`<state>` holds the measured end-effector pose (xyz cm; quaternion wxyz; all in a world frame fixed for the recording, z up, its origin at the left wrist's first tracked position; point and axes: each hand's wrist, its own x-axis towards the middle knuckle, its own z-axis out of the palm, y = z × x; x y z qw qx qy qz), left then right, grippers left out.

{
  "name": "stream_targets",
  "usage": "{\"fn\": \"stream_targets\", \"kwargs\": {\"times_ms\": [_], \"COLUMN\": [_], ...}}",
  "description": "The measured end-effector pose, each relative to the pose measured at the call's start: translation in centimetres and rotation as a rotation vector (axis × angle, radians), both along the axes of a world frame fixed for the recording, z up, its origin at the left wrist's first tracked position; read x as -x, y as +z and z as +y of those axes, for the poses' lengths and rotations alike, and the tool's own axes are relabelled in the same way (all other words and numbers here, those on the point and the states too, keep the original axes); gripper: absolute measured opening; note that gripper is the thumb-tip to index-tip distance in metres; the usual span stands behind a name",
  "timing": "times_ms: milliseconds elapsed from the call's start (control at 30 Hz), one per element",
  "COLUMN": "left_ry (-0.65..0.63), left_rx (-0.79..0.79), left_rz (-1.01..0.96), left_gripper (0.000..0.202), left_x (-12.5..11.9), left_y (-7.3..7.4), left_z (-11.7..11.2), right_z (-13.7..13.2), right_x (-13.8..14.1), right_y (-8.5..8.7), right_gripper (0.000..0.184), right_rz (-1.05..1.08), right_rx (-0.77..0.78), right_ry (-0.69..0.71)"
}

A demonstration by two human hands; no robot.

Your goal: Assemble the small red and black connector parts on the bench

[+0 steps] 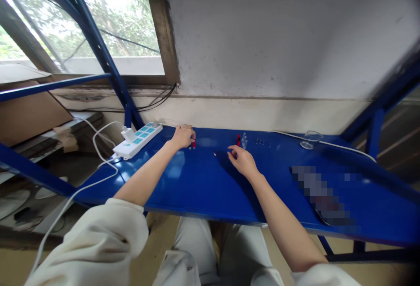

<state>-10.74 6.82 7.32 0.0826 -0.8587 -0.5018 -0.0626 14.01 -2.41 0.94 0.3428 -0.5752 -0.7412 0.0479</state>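
Observation:
My left hand (183,137) reaches to the back left of the blue table (200,185), its fingers curled downward. Small red-and-clear pieces (194,144) show right at its fingertips; what the fingers pinch is partly hidden behind the hand. My right hand (243,161) hovers over the middle, thumb and forefinger apart with no object visible between them. Just behind it stand small red and black pieces (238,139) and a group of clear plastic pieces (243,140). Between the hands lies a tiny tan piece (215,154).
A white power strip (138,141) with a plug and cable lies at the left end. Several tiny clear parts (260,141) sit right of centre, and a clear round container (307,144) stands farther right. A blurred-out dark flat object (320,196) lies near the front right. Blue frame posts flank the table.

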Motion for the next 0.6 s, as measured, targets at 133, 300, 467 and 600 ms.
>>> {"fn": "stream_targets", "kwargs": {"times_ms": [133,300,467,600], "left_ry": [0.012,-0.07,-0.231,-0.248], "left_rx": [-0.009,-0.146,-0.142,-0.036], "left_rz": [-0.022,-0.273,-0.461,-0.414], "left_gripper": [0.014,0.024,0.032,0.046], "left_x": [0.0,-1.9,-7.1,-11.4], "left_y": [0.3,0.6,-1.5,-4.3], "left_z": [0.0,-2.0,-5.7,-6.9], "right_z": [-0.1,0.0,0.3,0.5], "right_x": [-0.1,-1.2,-2.9,-3.4], "right_y": [0.3,0.8,0.7,0.3], "right_gripper": [0.024,0.021,0.025,0.028], "right_rz": [-0.039,-0.117,-0.174,-0.226], "right_rx": [0.056,0.247,0.443,0.415], "right_ry": [-0.053,-0.292,-0.481,-0.487]}}
